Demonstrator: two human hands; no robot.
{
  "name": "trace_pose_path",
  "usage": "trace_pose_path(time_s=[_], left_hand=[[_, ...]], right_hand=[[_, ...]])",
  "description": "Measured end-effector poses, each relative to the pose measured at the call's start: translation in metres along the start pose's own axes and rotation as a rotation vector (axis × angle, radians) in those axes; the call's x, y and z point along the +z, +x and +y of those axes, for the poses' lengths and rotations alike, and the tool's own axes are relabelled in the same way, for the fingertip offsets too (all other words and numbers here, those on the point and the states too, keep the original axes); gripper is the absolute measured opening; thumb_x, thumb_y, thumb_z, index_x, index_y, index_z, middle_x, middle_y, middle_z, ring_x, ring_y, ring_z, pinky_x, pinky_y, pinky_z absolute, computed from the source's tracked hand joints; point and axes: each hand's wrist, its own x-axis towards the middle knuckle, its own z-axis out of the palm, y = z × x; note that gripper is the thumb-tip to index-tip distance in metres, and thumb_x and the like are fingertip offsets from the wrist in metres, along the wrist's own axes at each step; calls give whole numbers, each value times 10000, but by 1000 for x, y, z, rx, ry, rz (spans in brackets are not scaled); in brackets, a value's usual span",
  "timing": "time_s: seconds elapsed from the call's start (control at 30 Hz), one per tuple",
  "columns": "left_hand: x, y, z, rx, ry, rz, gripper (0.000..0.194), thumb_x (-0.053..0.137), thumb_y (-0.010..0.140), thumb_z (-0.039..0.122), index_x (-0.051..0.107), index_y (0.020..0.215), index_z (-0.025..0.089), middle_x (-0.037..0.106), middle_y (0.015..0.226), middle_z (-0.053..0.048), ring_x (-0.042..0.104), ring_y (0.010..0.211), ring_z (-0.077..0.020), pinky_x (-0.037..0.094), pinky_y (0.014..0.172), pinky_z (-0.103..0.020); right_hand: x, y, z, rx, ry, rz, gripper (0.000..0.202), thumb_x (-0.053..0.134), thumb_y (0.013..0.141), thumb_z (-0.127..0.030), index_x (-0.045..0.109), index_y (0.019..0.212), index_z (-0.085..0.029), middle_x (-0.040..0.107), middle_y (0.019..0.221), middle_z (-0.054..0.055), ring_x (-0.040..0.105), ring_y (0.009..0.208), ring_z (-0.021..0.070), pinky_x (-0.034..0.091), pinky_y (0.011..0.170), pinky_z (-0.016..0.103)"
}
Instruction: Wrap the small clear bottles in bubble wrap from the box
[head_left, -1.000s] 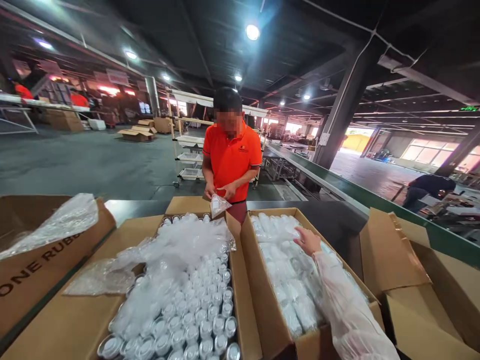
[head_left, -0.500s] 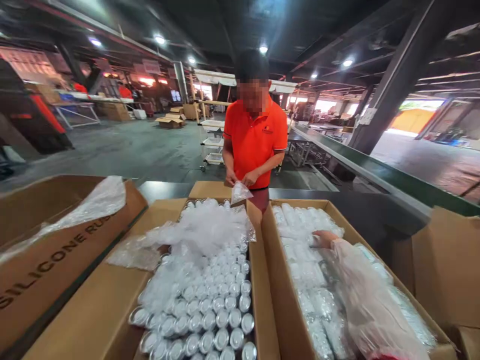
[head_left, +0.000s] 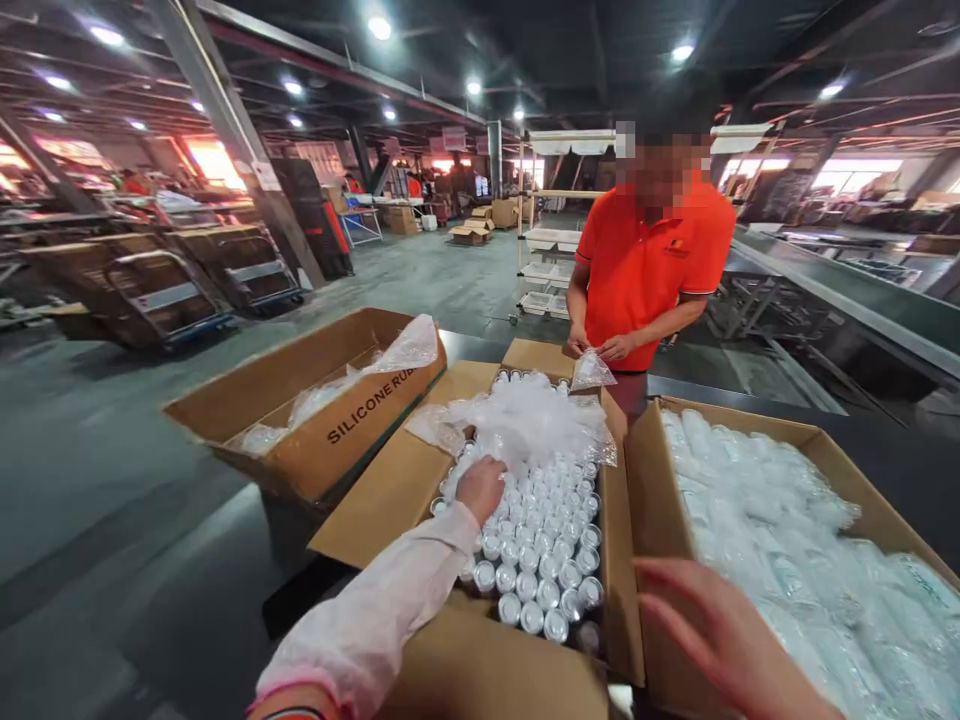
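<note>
My left hand [head_left: 482, 488] reaches into the middle carton, its fingers closed at the near edge of a heap of clear bubble-wrap bags [head_left: 525, 420]. The fingertips are partly hidden there. Below and around the heap, rows of silver-topped cans [head_left: 536, 560] stand upright. Slightly blurred, my right hand [head_left: 712, 625] is held between the two cartons with its fingers apart and nothing in it. Beside it, the right carton [head_left: 667, 590] holds many bubble-wrapped cans [head_left: 817, 580].
Across the table, a co-worker in an orange shirt [head_left: 652, 270] handles a clear bag [head_left: 592, 370]. A carton marked "SILICONE RUB" [head_left: 405, 425] with loose plastic stands at left. A conveyor [head_left: 862, 310] runs behind on the right.
The view has swung left. My right hand has come out of the right carton and moved toward me. My left hand has come into view at the bag heap.
</note>
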Motion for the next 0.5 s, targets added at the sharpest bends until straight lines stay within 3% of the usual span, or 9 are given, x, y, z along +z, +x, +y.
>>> trace_pose_path(time_s=[0.07,0.17,0.23,0.37,0.43,0.5], left_hand=[[-2,9,-15,-44,65,-20,245,505,745,45,696,895,75,631,1016,-208,544,1026,-323,404,872,-433],[-3,0,-41,-50,113,-56,208,495,764,61,702,759,74,650,917,-215,546,1014,-342,398,874,-459],[-7,-9,-53,-16,115,-55,235,469,816,118,703,810,103,661,944,-179,549,1026,-302,398,905,-427],[-13,-15,-70,79,123,-45,349,552,775,127,626,1114,167,528,1313,-126,397,1262,-281,344,1014,-414],[-12,-14,-78,111,133,-93,398,612,693,67,655,1068,194,544,1306,-106,387,1278,-296,347,1018,-431],[-10,-12,-84,119,137,-127,250,601,700,57,704,893,176,648,1122,-111,478,1190,-289,375,991,-426]], right_hand=[[24,-24,-32,26,135,-96,331,572,781,-503,682,1047,-339,708,1031,62,656,928,283,522,827,396],[61,-42,-54,125,255,-190,292,585,770,-438,707,992,-293,722,946,62,663,850,268,519,788,364],[83,-41,-64,173,312,-271,242,577,757,-369,722,908,-246,721,858,55,654,797,244,508,732,322],[112,-27,-92,175,431,-374,258,562,723,-269,722,912,-199,710,807,34,632,762,196,467,661,252],[119,-21,-106,150,446,-384,274,556,707,-235,725,918,-190,713,805,26,629,751,174,448,645,230],[124,-17,-114,142,433,-395,267,553,693,-213,731,890,-179,715,781,22,624,723,156,426,618,214]])
